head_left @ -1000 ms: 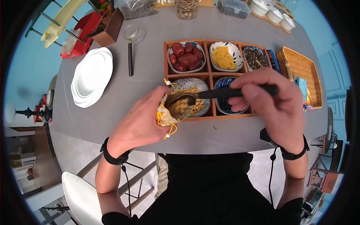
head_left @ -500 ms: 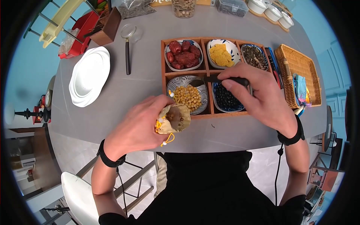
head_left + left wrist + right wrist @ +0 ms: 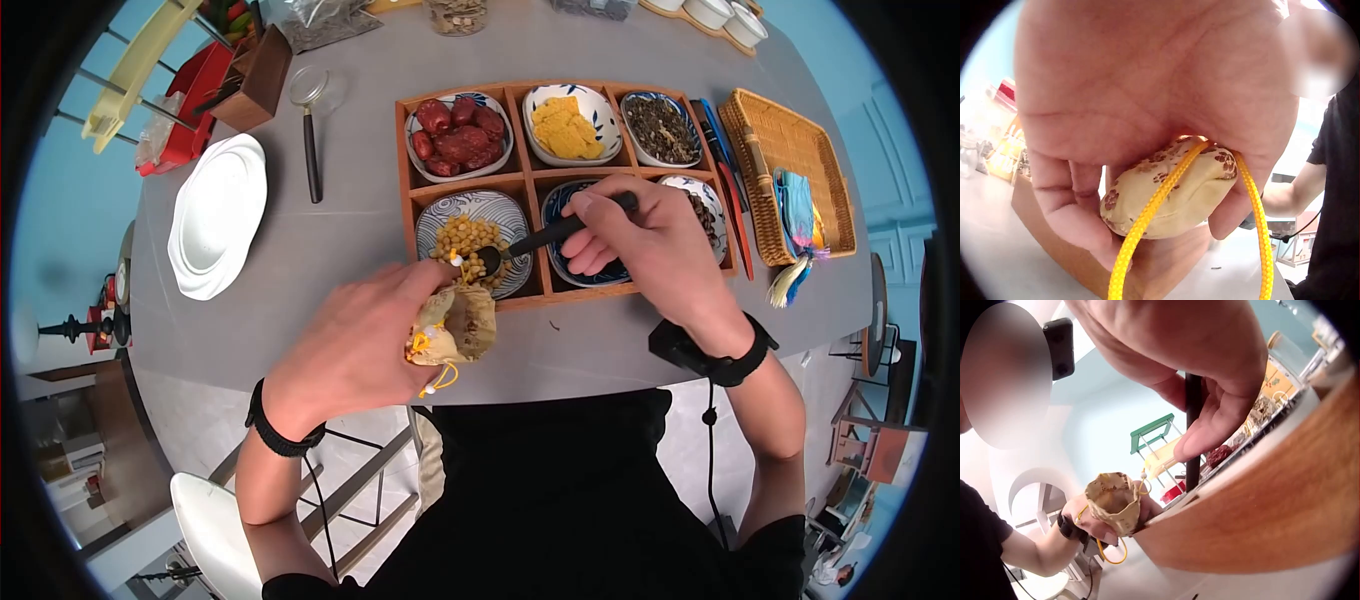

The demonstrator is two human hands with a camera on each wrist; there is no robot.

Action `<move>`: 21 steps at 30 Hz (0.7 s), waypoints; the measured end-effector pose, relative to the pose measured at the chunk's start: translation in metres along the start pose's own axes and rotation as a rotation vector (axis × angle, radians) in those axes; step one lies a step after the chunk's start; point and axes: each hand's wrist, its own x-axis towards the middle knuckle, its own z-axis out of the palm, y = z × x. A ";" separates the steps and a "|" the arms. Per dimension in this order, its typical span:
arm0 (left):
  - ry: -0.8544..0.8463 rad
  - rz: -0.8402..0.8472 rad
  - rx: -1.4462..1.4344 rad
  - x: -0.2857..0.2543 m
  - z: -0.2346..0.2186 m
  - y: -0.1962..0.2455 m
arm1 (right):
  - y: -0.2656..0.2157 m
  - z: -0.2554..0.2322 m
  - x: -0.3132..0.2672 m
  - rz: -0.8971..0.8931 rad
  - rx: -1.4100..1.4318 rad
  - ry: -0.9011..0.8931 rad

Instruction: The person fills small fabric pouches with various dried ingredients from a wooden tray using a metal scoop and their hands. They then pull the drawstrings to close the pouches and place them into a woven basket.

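Note:
My left hand (image 3: 345,335) grips a small cream drawstring pouch (image 3: 470,325) with yellow cords, its mouth held wide. In the left wrist view, fingers curl round the flower-printed pouch (image 3: 1179,197) and the cord (image 3: 1147,219) loops down. Between thumb and fingers, my right hand (image 3: 655,240) pinches a black-handled spoon (image 3: 548,237). The spoon's head dips into yellow beans (image 3: 460,235) in a wave-patterned bowl (image 3: 495,205), just beyond the pouch. The spoon handle (image 3: 1193,419) stands nearly vertical in the right wrist view, with the open pouch (image 3: 1113,503) beyond it.
The wooden divided tray (image 3: 522,185) also holds bowls of red dates (image 3: 460,140), yellow pieces (image 3: 568,128) and dried leaves (image 3: 660,130). To its right lies a wicker basket (image 3: 795,130). A white dish (image 3: 215,215) and a small round strainer (image 3: 310,130) are at left.
The spoon came out of the pouch, swung right over the tray, then went down into the yellow beans. The left hand still holds the pouch near the tray's front. The head view shifted slightly.

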 end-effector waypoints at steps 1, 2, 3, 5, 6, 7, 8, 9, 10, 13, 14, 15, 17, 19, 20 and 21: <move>-0.007 0.005 0.004 0.001 -0.001 0.000 | 0.003 0.001 -0.001 0.002 0.006 0.007; -0.018 -0.010 -0.021 0.002 -0.002 0.000 | 0.006 0.002 -0.001 0.015 0.043 0.024; -0.027 -0.026 -0.046 0.002 -0.003 0.000 | 0.007 0.002 -0.002 0.027 0.078 0.039; -0.013 -0.025 -0.080 0.001 -0.001 -0.004 | 0.009 0.003 -0.002 0.029 0.092 0.054; 0.001 -0.027 -0.116 0.000 0.001 -0.007 | 0.009 0.003 -0.002 0.034 0.105 0.066; 0.000 -0.026 -0.113 -0.003 0.002 -0.009 | 0.010 0.002 -0.002 0.032 0.107 0.068; 0.046 -0.049 -0.166 -0.005 0.003 -0.011 | 0.012 0.001 -0.002 0.034 0.118 0.093; 0.092 -0.072 -0.217 -0.007 0.005 -0.013 | 0.013 0.000 -0.002 0.035 0.129 0.119; 0.090 -0.068 -0.213 -0.009 0.006 -0.016 | 0.014 -0.001 -0.002 0.032 0.133 0.123; 0.152 -0.053 -0.305 -0.014 0.008 -0.020 | 0.015 -0.006 -0.003 0.011 0.174 0.129; 0.183 -0.045 -0.323 -0.015 0.009 -0.020 | 0.014 -0.008 -0.004 -0.007 0.204 0.147; 0.218 -0.037 -0.342 -0.016 0.009 -0.019 | 0.013 -0.009 -0.004 -0.025 0.233 0.163; 0.227 -0.039 -0.326 -0.016 0.006 -0.016 | 0.004 -0.012 -0.008 -0.030 0.238 0.171; 0.240 -0.044 -0.314 -0.015 0.003 -0.012 | -0.005 -0.019 -0.012 -0.092 0.235 0.201; 0.233 -0.076 -0.245 -0.013 0.002 -0.010 | -0.008 -0.020 -0.014 -0.131 0.203 0.225; 0.227 -0.110 -0.176 -0.011 0.001 -0.008 | -0.017 -0.023 -0.018 -0.153 0.212 0.231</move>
